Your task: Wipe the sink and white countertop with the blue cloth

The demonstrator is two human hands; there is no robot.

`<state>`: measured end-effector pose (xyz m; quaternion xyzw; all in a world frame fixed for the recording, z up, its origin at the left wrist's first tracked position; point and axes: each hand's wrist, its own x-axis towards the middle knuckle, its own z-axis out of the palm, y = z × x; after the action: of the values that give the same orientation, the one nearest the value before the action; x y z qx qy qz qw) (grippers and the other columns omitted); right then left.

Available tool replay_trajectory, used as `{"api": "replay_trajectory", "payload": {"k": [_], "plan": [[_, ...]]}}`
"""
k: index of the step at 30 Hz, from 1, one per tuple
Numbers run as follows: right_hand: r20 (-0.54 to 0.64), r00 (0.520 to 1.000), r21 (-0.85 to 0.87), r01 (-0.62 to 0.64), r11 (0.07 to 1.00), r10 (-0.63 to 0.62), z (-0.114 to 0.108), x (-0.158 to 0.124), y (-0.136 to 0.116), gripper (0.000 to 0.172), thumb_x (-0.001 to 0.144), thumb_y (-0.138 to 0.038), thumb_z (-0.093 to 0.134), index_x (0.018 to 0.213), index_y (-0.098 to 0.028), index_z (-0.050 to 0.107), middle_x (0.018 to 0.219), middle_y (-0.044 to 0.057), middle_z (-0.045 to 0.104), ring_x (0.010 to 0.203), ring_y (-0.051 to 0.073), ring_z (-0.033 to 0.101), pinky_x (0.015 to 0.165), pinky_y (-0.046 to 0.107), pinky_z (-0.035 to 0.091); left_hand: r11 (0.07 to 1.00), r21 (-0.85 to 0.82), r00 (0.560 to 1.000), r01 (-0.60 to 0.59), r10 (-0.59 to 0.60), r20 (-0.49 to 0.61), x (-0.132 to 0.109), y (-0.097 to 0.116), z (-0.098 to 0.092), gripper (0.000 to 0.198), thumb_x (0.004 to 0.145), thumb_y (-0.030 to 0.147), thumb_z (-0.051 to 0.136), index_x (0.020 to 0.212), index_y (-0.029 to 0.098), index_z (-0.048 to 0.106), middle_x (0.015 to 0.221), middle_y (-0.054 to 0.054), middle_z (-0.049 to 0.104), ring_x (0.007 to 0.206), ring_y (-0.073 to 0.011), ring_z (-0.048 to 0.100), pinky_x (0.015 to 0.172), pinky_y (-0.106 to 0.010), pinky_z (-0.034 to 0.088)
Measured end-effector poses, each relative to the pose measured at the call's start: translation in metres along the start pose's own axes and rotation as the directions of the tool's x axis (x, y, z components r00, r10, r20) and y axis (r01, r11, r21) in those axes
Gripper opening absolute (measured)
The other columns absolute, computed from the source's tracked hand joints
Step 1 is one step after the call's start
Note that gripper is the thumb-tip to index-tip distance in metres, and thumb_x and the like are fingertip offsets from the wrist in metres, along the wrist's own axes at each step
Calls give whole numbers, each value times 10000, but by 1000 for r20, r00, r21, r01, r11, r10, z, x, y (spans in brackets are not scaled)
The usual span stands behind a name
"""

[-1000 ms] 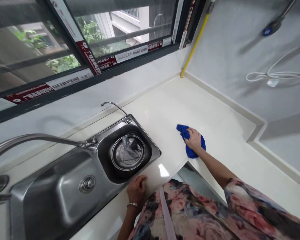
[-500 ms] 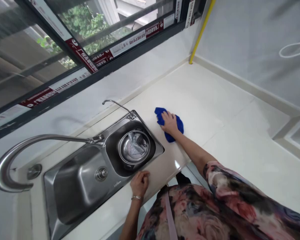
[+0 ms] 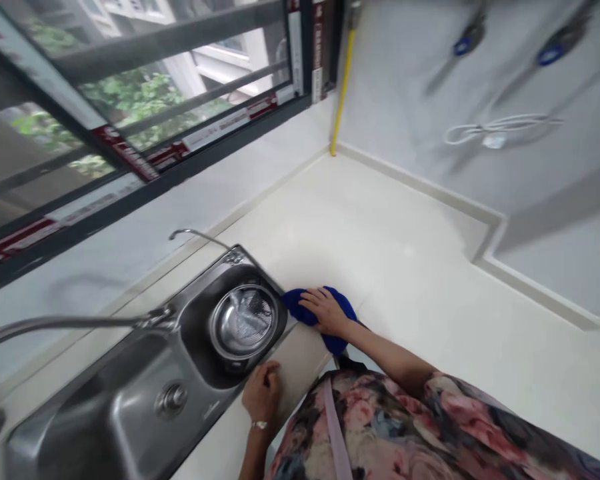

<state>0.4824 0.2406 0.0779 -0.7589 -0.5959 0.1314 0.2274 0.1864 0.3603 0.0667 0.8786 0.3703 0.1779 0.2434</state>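
A blue cloth (image 3: 339, 341) lies bunched on the pale countertop, by the right end of the sink. My right hand (image 3: 326, 312) is on top of the cloth, pressing it down with the fingers over it. The cloth's near end hangs toward the counter's front edge. My left hand (image 3: 263, 393), with a bracelet at the wrist, rests on the counter's front strip beside the sink. Its fingers are curled in, and nothing shows in them. In the right basin of the steel sink (image 3: 190, 363) sits a round metal strainer (image 3: 245, 320) with something shiny and clear inside it.
A large curved faucet (image 3: 80, 323) and a thin tap (image 3: 200, 235) stand along the sink's back edge. Beyond the counter are a window frame (image 3: 180, 163) and a yellow pipe (image 3: 343, 93). A coiled white cable (image 3: 505, 127) hangs on the right wall, below blue-handled valves.
My right hand has drawn the blue cloth nearer to my body and the counter's front edge. My left hand stays by the sink. The view has turned to the right.
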Motion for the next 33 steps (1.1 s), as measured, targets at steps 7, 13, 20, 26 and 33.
{"api": "replay_trajectory", "payload": {"k": [7, 13, 20, 26, 33], "plan": [[-317, 842, -17, -466, 885, 437, -26, -115, 44, 686, 848, -277, 649, 1522, -211, 545, 1600, 141, 514, 1534, 337, 366, 1266, 570, 231, 924, -220, 938, -313, 337, 81, 100, 30, 32, 302, 920, 267, 471, 988, 220, 762, 925, -64, 781, 863, -212, 731, 825, -347, 598], [-474, 582, -48, -767, 640, 661, -39, -231, 49, 635, 906, -395, 553, 1507, -190, 547, 1596, 141, 515, 1496, 357, 419, 1232, 543, 310, 908, -111, 907, -404, 413, 84, 212, 97, 64, 478, 998, 346, 439, 1360, 112, 647, 1467, -202, 619, 1471, -294, 492, 1258, -514, 383], [-607, 238, 35, -945, 324, 758, -79, -225, 113, 622, 914, -365, 523, 1507, -175, 521, 1556, 181, 525, 1446, 373, 438, 1191, 545, 346, 995, 97, 995, 33, -42, 91, 269, 120, 104, 694, 985, 368, 475, 1565, -11, 430, 1694, -348, 209, 1617, -473, 132, 1285, -698, 173], [-630, 27, 112, -986, 125, 776, -129, -153, 197, 615, 950, -403, 492, 1491, -110, 504, 1552, 230, 495, 1417, 390, 413, 1163, 558, 330, 990, 139, 997, 6, 4, -72, 267, 112, 126, 734, 1012, 475, 416, 1576, 5, 427, 1690, -340, 234, 1610, -483, 147, 1279, -714, 165], [-642, -24, 135, -988, 82, 767, -176, -87, 276, 617, 1002, -396, 540, 1490, -24, 481, 1523, 290, 474, 1355, 403, 371, 1113, 597, 306, 977, 209, 990, -38, 65, -125, 262, 109, 128, 718, 1014, 491, 417, 1571, 39, 447, 1671, -328, 300, 1592, -489, 218, 1246, -738, 234]]}}
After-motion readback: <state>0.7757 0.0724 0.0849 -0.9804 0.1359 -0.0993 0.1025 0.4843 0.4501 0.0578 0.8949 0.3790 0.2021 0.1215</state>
